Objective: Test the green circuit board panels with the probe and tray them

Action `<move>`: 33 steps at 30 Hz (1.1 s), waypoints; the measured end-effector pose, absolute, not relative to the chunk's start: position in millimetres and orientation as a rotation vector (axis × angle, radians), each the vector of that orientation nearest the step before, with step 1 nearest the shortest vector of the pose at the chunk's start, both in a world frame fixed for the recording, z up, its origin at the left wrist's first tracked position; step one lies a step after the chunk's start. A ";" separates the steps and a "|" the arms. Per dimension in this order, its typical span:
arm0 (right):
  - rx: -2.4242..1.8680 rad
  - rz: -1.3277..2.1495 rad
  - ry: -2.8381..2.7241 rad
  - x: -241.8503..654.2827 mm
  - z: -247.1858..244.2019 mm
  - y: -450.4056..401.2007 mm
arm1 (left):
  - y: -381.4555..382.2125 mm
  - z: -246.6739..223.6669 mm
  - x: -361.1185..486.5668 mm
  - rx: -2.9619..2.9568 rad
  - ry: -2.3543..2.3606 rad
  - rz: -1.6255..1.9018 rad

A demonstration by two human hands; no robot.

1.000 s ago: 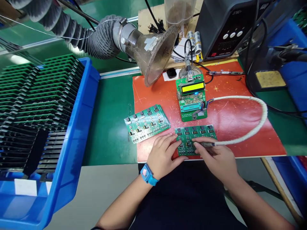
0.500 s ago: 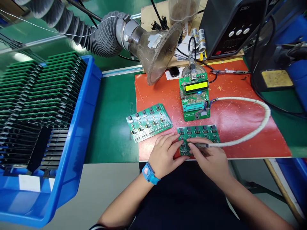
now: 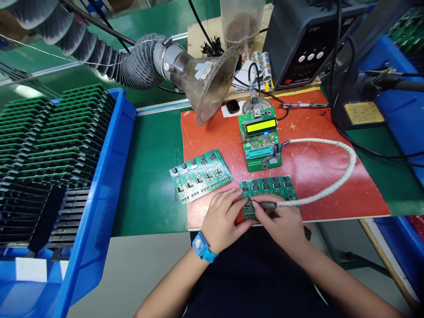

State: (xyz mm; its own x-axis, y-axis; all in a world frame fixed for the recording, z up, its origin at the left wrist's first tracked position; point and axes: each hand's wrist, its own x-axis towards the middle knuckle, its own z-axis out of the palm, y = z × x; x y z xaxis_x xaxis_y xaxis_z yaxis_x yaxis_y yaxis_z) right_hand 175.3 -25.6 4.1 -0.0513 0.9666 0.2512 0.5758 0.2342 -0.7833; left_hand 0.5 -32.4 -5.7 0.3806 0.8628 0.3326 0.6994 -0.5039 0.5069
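Observation:
A green circuit board (image 3: 266,186) with several small displays lies at the front edge of the red mat. My left hand (image 3: 225,216) rests its fingers and thumb on the board's left end, gripping that edge. My right hand (image 3: 280,223) pinches the dark probe-like end (image 3: 267,204) of a white wrapped cable (image 3: 344,176) over the board; its tip is hidden by my fingers. The cable runs to a green programmer board (image 3: 263,139) with a lit yellow-green screen. Left of my hands lies a stack of similar boards (image 3: 200,174).
A blue bin (image 3: 109,163) full of upright green boards stands at the left. A fume hose's funnel (image 3: 215,84) hangs over the mat's back. A black soldering station (image 3: 298,48) stands behind; blue bins (image 3: 397,97) are at the right.
The camera view has shifted slightly, so the bench items appear displaced to the left. Both hands remain at the board, with the cable end still in my right hand.

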 end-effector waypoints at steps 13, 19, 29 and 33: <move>-1.390 0.782 -1.685 180.1 3.7 -26.7 | -32.7 -4.8 0.9 2.350 1.380 0.819; -1.334 0.732 -1.701 180.6 2.6 -24.8 | -31.7 -6.9 0.3 2.342 1.381 0.817; -1.297 0.703 -1.668 176.0 -2.9 -25.9 | -32.5 0.9 -1.6 2.232 1.384 0.829; -1.276 0.663 -1.673 174.5 -5.0 -25.6 | -26.3 14.1 -1.1 2.145 1.403 0.833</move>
State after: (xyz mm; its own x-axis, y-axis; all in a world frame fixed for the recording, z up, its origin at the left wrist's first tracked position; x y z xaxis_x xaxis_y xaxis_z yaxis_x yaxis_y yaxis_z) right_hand 174.5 -25.6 -5.0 -0.0604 0.9409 0.3333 0.4570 0.3229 -0.8288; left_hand -1.1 -26.3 14.1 0.3029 0.9215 0.2432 0.6548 -0.3866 0.6494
